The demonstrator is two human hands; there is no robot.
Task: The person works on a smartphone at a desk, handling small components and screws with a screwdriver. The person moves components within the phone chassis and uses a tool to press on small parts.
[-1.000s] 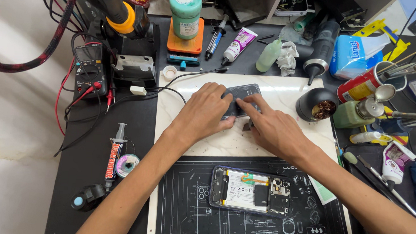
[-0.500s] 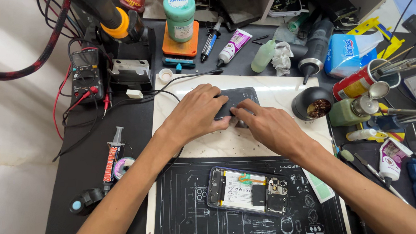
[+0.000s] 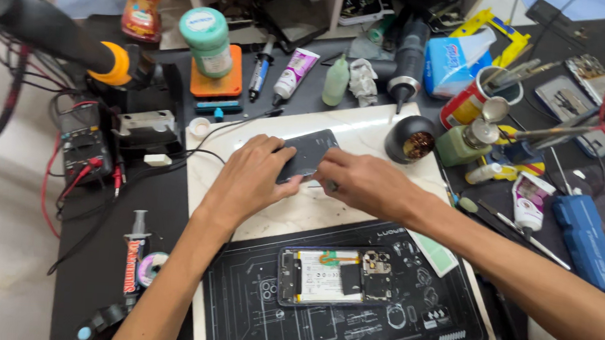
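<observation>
You are holding a dark, flat phone panel (image 3: 308,153) down on the pale marble-patterned slab (image 3: 360,128), at its far middle, with both hands working on it at once. Your left hand (image 3: 250,181) is lying over the panel's near left edge, fingers curled and clamped onto it; your right hand (image 3: 360,183) is pressing at the near right edge, fingers drawn together, though whether they are pinching a small tool or only the panel's rim cannot be told. The panel is looking thin, light and rigid, with a glossy face that is likely slippery and easy to crack if bent, so you are best gripping it by its long edges and keeping it flat on the slab instead of levering at one corner. Nearer to you, an opened phone (image 3: 338,277) is lying face-down on the black printed work mat (image 3: 253,312), its boards exposed, well apart from your hands.
</observation>
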